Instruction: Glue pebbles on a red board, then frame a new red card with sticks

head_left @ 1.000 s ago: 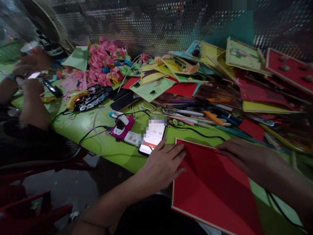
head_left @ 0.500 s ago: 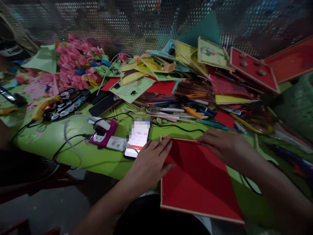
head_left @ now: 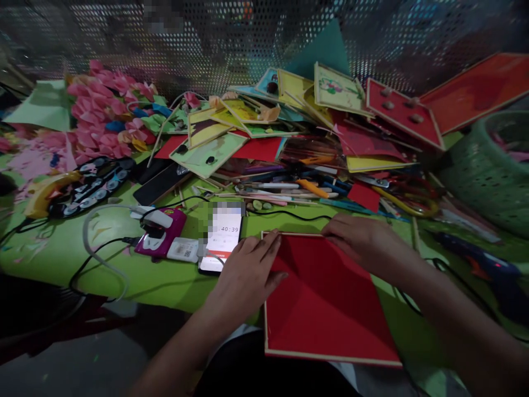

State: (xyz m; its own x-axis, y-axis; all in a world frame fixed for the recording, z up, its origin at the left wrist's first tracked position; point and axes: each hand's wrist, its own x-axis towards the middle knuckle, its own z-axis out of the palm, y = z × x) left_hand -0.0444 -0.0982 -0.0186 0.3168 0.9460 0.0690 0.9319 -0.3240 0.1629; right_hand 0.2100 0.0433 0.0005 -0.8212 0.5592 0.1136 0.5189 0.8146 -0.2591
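A red card panel (head_left: 326,309) edged with thin pale wooden strips lies in front of me, its near edge reaching past the table edge over my lap. My left hand (head_left: 250,266) rests on its upper left corner. The fingers there are stretched out, with the thumb lying apart on the red surface. At the far edge, toward the upper right corner, my right hand (head_left: 357,241) has its fingers bent and pressed together on the border. The fingers hide part of the far strip and the right corner.
Left of the panel lie a lit phone (head_left: 223,237) and a purple power strip (head_left: 161,234) with cables. Framed cards (head_left: 336,88), sticks and pens (head_left: 273,190) pile up behind. A glue gun (head_left: 479,259) and green basket (head_left: 487,165) stand right; pink paper petals (head_left: 99,110) lie left.
My view has turned slightly to the right, showing more of the basket and glue gun. Both hands stay at the panel's far edge with little visible movement.
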